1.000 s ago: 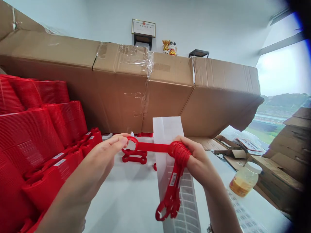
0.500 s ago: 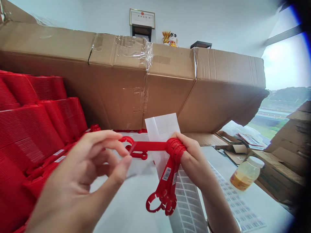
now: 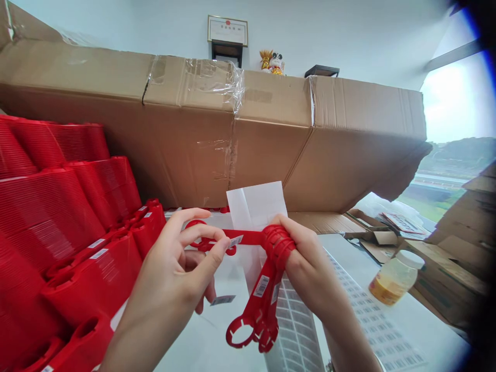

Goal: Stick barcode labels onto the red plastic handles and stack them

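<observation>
Red plastic wrench (image 3: pixel 248 237): long axis crosswise, spanning both hands.
Right hand (image 3: pixel 310 271): closed around bundled wrench heads (image 3: pixel 279 247).
Left hand (image 3: pixel 182 271): narrow thumb pinch on barcode sticker (image 3: pixel 235 241), beside wrench's ring end.

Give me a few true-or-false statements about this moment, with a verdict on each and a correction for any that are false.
1. The right hand grips a bundle of red plastic ring-ended pieces. True.
2. The left hand is holding the jar. False: its fingertips are at a barcode label on a red bar, and the jar stands apart at the right.
3. A sheet of barcode labels lies beside the right forearm. True.
4. The stacked red plastic items are at the right of the view. False: they are at the left, in front of large cardboard boxes.
</observation>
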Demonstrator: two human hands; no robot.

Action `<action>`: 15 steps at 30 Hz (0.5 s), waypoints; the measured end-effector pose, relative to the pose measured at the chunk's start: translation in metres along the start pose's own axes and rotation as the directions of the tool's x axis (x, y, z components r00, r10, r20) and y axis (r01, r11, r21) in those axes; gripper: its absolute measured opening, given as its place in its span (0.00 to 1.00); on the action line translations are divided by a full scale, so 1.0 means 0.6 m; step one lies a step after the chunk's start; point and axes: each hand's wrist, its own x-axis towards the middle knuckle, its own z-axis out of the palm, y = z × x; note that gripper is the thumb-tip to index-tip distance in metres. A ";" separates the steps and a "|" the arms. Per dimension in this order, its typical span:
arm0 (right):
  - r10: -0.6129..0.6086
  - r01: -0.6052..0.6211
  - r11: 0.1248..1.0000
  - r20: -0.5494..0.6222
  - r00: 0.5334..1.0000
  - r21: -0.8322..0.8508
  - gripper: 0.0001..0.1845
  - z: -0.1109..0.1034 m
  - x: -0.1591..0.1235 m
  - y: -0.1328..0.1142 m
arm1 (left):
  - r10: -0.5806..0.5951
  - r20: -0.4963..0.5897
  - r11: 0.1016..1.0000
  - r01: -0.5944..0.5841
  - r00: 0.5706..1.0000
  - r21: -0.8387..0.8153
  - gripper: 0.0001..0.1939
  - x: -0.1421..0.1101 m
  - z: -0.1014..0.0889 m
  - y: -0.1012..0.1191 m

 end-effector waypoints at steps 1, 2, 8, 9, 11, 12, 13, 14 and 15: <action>0.001 -0.001 1.000 -0.003 1.000 0.000 0.14 0.001 0.000 -0.001 | 0.003 0.000 1.000 -0.003 1.000 0.003 0.21 0.002 0.001 -0.001; 0.002 -0.002 1.000 -0.004 1.000 0.003 0.15 0.002 -0.001 -0.002 | 0.005 -0.002 1.000 -0.005 1.000 0.005 0.20 0.003 0.002 -0.002; 0.003 -0.002 1.000 -0.009 1.000 0.025 0.15 0.005 0.001 -0.003 | 0.018 0.009 1.000 -0.018 1.000 -0.009 0.19 0.010 0.005 -0.008; 0.006 -0.005 1.000 -0.010 1.000 0.026 0.15 0.005 0.000 -0.003 | 0.021 0.008 1.000 -0.020 1.000 -0.010 0.19 0.010 0.005 -0.008; 0.008 -0.008 1.000 -0.013 1.000 0.026 0.15 0.005 -0.001 -0.004 | 0.025 0.001 1.000 -0.025 1.000 -0.005 0.19 0.010 0.005 -0.009; 0.008 -0.007 1.000 -0.014 1.000 0.025 0.15 0.005 -0.001 -0.004 | 0.026 -0.003 1.000 -0.026 1.000 -0.001 0.19 0.011 0.005 -0.009; 0.006 -0.006 1.000 -0.015 1.000 0.024 0.15 0.005 -0.002 -0.005 | 0.026 -0.006 1.000 -0.026 1.000 0.003 0.19 0.011 0.004 -0.009; 0.005 -0.005 1.000 -0.015 1.000 0.022 0.15 0.006 -0.002 -0.005 | 0.026 -0.007 1.000 -0.026 1.000 0.007 0.19 0.011 0.004 -0.009; 0.004 -0.004 1.000 -0.015 1.000 0.019 0.15 0.006 -0.002 -0.005 | 0.025 -0.007 1.000 -0.025 1.000 0.009 0.20 0.012 0.004 -0.009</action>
